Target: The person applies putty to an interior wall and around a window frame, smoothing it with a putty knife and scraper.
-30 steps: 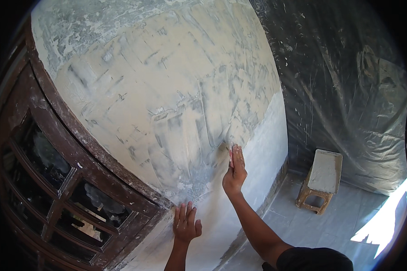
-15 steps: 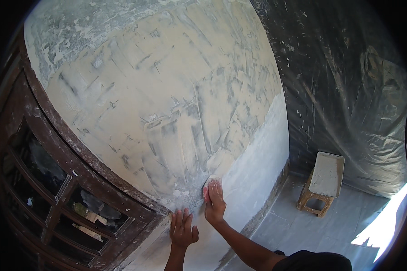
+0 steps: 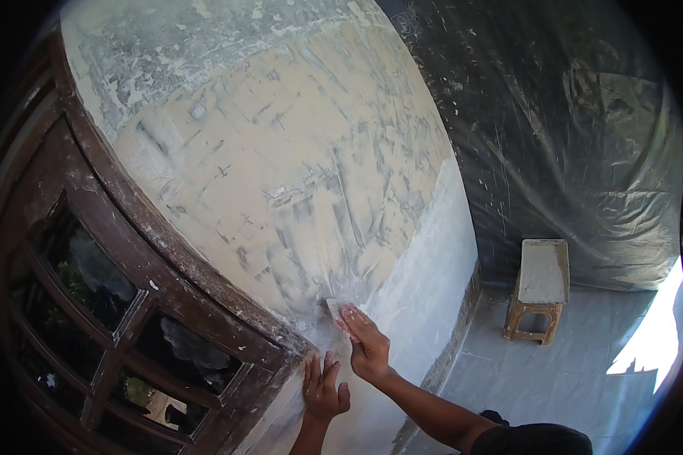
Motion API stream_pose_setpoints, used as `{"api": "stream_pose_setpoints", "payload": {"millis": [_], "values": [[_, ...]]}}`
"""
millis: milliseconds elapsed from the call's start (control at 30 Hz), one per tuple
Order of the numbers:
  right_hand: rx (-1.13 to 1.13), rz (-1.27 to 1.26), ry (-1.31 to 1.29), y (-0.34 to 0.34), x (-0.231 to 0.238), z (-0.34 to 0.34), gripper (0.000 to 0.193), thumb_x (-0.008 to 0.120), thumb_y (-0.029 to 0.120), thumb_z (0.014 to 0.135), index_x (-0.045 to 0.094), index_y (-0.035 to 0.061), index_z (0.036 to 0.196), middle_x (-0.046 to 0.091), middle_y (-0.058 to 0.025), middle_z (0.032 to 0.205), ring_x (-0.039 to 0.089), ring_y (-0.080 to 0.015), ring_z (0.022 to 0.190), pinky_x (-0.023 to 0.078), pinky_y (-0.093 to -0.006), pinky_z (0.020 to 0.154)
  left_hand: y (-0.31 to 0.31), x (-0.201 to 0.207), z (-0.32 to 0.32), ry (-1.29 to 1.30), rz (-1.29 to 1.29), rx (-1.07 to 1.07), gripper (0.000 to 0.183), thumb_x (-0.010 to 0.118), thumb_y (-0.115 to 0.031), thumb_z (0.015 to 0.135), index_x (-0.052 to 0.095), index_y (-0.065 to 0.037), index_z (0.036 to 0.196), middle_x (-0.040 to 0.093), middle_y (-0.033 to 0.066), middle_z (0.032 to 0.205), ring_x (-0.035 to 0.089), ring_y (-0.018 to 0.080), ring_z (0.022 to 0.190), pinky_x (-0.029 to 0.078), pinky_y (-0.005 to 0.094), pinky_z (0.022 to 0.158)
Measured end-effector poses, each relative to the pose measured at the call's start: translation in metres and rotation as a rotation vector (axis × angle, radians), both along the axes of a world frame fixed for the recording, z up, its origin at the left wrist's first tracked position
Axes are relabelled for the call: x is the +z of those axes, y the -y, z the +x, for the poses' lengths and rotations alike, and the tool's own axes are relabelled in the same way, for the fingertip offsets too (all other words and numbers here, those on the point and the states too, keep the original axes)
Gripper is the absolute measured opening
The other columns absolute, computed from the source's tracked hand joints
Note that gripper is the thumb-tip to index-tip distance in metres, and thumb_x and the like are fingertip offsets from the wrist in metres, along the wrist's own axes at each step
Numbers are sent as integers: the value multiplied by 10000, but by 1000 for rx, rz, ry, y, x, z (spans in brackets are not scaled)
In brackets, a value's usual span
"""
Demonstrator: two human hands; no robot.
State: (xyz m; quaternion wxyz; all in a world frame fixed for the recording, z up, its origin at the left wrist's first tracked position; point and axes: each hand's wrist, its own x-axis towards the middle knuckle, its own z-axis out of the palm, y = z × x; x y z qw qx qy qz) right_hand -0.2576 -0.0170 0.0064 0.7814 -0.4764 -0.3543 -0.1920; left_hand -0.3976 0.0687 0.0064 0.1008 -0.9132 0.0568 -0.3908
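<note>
My right hand [image 3: 369,345] is closed around a putty knife [image 3: 333,309] with a reddish handle. Its blade lies against the wall, at the lower edge of a large patch of cream-coloured putty [image 3: 243,144] smeared over grey. Lower and to the left, my left hand [image 3: 325,390] rests on the wall with fingers extended, holding nothing. It is beside the lower corner of a brown wooden frame [image 3: 205,287].
Glass panes [image 3: 193,353] fill the frame on the left. At the right, a small stool [image 3: 513,322] bears a tray of pale putty [image 3: 545,274]. Dark plastic sheeting [image 3: 539,144] hangs behind it, above a grey tiled floor [image 3: 486,371].
My right hand has shifted the putty knife slightly left along the wall, and its blade now shows more clearly. My left hand stays near the frame corner. The whole view has shifted a little.
</note>
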Motion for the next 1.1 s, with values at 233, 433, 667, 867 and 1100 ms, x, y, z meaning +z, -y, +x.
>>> {"api": "stream_pose_setpoints", "payload": {"millis": [233,433,667,867,1100], "values": [[-257,-66,-150,-37,-8,2,501,539,-140,858,593,32,1325,596,-193,1336,496,-353,1329,335,-412,1145,-3,-1,-6,-58,-115,-149,450,480,-182,919,419,46,1303,490,335,1375,370,554,1339,250,640,1123],[-304,90,-295,-24,-4,64,541,479,-157,817,582,5,1323,570,-212,1360,482,-349,1340,343,-397,1142,8,11,-10,-85,-125,-174,459,492,-189,918,428,46,1307,491,337,1375,378,543,1344,250,637,1123],[4,-65,-141,-12,-55,-39,451,531,-148,879,622,24,1285,614,-180,1320,529,-312,1305,393,-390,1111,2,23,-9,-21,-109,-126,462,500,-166,914,420,49,1315,503,334,1367,373,537,1352,246,627,1124],[-291,20,-242,-38,13,45,575,486,-137,798,583,39,1336,548,-202,1384,463,-350,1353,320,-391,1158,8,15,-2,-49,-108,-154,455,497,-166,920,415,58,1308,503,343,1358,385,555,1332,258,634,1117],[6,-88,-91,-10,-39,-18,539,524,-154,818,612,53,1308,601,-155,1342,480,-310,1349,346,-400,1148,0,13,-7,19,-97,-137,454,512,-162,914,433,49,1308,508,324,1366,409,538,1324,285,624,1112]]}}
